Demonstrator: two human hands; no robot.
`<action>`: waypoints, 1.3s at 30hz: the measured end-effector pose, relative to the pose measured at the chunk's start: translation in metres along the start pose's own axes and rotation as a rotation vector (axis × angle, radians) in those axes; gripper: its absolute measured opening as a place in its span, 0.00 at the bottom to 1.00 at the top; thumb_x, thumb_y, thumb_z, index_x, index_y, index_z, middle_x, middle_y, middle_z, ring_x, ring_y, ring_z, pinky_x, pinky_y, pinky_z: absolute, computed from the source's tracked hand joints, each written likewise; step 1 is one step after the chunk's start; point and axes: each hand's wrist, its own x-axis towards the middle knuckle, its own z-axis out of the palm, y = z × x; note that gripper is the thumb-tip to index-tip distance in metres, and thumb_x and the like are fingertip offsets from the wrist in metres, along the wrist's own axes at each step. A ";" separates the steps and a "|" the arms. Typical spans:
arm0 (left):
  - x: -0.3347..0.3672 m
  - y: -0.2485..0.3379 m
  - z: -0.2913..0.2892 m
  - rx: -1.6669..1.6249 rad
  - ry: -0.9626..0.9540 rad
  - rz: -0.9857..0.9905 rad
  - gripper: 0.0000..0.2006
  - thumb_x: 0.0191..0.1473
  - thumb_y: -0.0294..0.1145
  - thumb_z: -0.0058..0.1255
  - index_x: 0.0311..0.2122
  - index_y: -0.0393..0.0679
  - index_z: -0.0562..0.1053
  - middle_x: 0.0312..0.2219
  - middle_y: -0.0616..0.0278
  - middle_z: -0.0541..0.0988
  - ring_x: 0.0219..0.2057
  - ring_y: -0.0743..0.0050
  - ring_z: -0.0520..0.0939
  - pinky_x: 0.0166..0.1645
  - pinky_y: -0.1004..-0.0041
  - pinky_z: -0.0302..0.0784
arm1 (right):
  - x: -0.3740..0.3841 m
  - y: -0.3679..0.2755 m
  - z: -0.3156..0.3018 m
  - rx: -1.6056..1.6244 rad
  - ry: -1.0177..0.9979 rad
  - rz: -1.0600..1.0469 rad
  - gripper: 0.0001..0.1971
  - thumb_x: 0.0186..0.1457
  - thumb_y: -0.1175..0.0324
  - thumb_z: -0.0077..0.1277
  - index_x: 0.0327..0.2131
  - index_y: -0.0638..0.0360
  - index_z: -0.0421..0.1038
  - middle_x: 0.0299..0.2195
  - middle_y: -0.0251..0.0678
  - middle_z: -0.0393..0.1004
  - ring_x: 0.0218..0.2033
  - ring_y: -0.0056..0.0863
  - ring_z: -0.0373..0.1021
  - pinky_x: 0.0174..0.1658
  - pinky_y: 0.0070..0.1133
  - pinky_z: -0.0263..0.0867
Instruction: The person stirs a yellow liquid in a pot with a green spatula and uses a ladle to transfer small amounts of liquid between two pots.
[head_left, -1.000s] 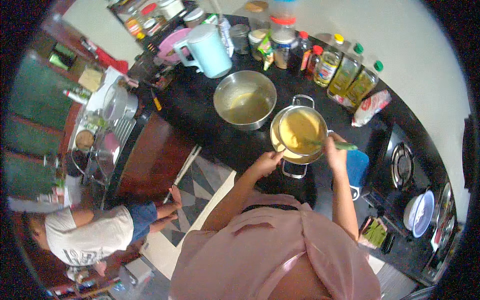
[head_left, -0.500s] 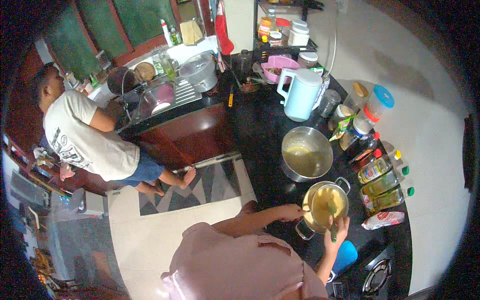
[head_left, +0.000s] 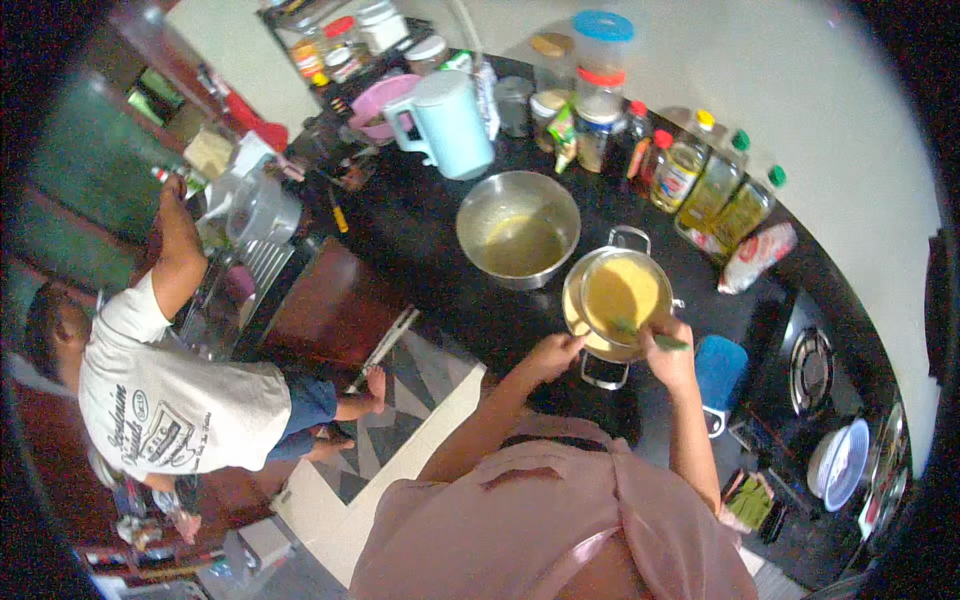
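My left hand [head_left: 555,357] is closed at the near-left rim of a round metal strainer [head_left: 663,277], seemingly on its handle. The strainer rests over a metal pot [head_left: 603,372] with two loop handles. Smooth yellow liquid [head_left: 640,287] fills the strainer, and more yellow shows in the pot beside it. My right hand [head_left: 668,350] grips a green spatula [head_left: 672,343], its head dipping into the liquid near the strainer's near side. Just beyond to the left stands a large steel bowl [head_left: 518,230] with yellow residue on its bottom.
A light-blue jug [head_left: 447,125], jars and oil bottles [head_left: 713,195] line the wall. To the right lie a blue mitt-like item [head_left: 720,372], a gas burner [head_left: 812,368] and a white-and-blue basket [head_left: 840,465]. Another person [head_left: 185,390] stands at the sink, one arm raised.
My view has swung right, bringing the burner and basket into sight. The spatula has shifted toward the strainer's near side. The other person has raised an arm toward the windowsill.
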 end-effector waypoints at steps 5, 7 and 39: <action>0.003 0.007 0.003 -0.073 -0.132 -0.148 0.24 0.51 0.57 0.39 0.25 0.42 0.66 0.11 0.68 0.64 0.08 0.78 0.63 0.12 0.74 0.57 | 0.009 0.026 -0.024 0.352 0.079 0.281 0.08 0.47 0.72 0.46 0.23 0.68 0.70 0.17 0.38 0.71 0.18 0.23 0.67 0.24 0.19 0.63; -0.002 0.015 0.002 -0.058 -0.132 -0.192 0.23 0.52 0.56 0.39 0.25 0.44 0.68 0.13 0.69 0.65 0.11 0.80 0.62 0.15 0.75 0.57 | 0.008 0.031 -0.031 0.350 0.119 0.231 0.07 0.47 0.72 0.46 0.24 0.67 0.70 0.18 0.38 0.70 0.20 0.23 0.67 0.24 0.19 0.62; -0.015 0.040 -0.007 -0.173 -0.186 -0.301 0.19 0.53 0.52 0.39 0.23 0.46 0.63 0.08 0.74 0.56 0.06 0.84 0.54 0.09 0.79 0.46 | 0.056 0.024 -0.049 -0.060 0.246 0.049 0.18 0.53 0.59 0.45 0.19 0.64 0.68 0.14 0.36 0.69 0.16 0.22 0.68 0.21 0.20 0.61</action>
